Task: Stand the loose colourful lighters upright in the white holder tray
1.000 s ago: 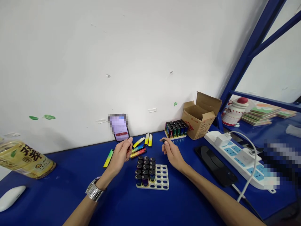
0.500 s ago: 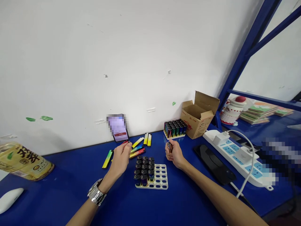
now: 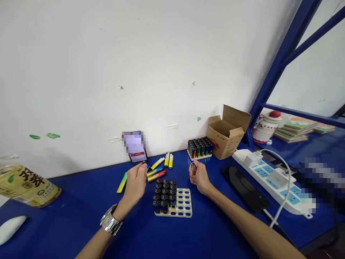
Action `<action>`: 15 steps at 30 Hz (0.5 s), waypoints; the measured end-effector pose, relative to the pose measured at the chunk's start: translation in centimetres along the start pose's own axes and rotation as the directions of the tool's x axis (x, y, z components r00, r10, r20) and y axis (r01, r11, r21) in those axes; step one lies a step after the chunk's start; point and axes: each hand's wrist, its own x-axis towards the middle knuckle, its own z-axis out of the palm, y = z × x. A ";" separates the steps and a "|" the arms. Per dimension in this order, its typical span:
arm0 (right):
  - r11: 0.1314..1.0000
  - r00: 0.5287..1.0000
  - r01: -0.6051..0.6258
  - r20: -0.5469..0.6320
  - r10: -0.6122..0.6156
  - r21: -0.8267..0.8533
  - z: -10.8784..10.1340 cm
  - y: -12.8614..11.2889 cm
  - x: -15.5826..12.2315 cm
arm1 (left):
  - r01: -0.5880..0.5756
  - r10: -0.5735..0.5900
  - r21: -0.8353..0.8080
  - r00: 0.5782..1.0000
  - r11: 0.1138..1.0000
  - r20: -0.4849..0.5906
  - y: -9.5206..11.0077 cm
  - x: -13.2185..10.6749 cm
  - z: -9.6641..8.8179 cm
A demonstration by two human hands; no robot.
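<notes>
My left hand (image 3: 136, 183) is closed round a lighter whose dark top sticks out above the fingers, just left of a white tray (image 3: 185, 207). That tray holds several upright lighters (image 3: 164, 192) in its left half; its right half shows open holes. My right hand (image 3: 198, 177) is fisted on another lighter held upright, its metal top showing, just behind the tray. Several loose colourful lighters (image 3: 157, 169) lie on the blue table (image 3: 81, 216) beyond my left hand.
A second full tray of lighters (image 3: 201, 146) stands by an open cardboard box (image 3: 228, 133). A phone (image 3: 136, 147) leans on the wall. A black phone (image 3: 244, 187), a white power strip (image 3: 269, 178), a bottle (image 3: 25, 185) and a mouse (image 3: 10, 225) lie around.
My left hand has picked a lighter from the loose pile and turned it upright. My right hand has drawn back a little and raised its lighter upright.
</notes>
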 end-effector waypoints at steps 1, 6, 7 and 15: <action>1.000 1.000 0.003 0.001 -0.003 -0.002 0.0 0.0 0.0 | 0.015 -0.016 -0.030 1.000 0.999 -0.022 0.1 0.0 0.1; 0.998 0.999 0.041 0.006 -0.041 -0.051 -0.2 0.0 0.0 | -0.035 0.035 -0.022 0.999 0.999 -0.009 1.1 -0.1 0.1; 0.997 0.999 0.042 0.025 -0.040 -0.059 -0.2 0.1 0.0 | -0.074 0.074 0.012 0.997 0.997 0.020 1.5 -0.2 0.1; 0.961 0.933 0.266 0.270 -0.238 -0.072 -0.6 -0.4 -0.1 | -0.399 0.235 0.184 0.790 0.898 0.566 6.7 -3.2 -1.6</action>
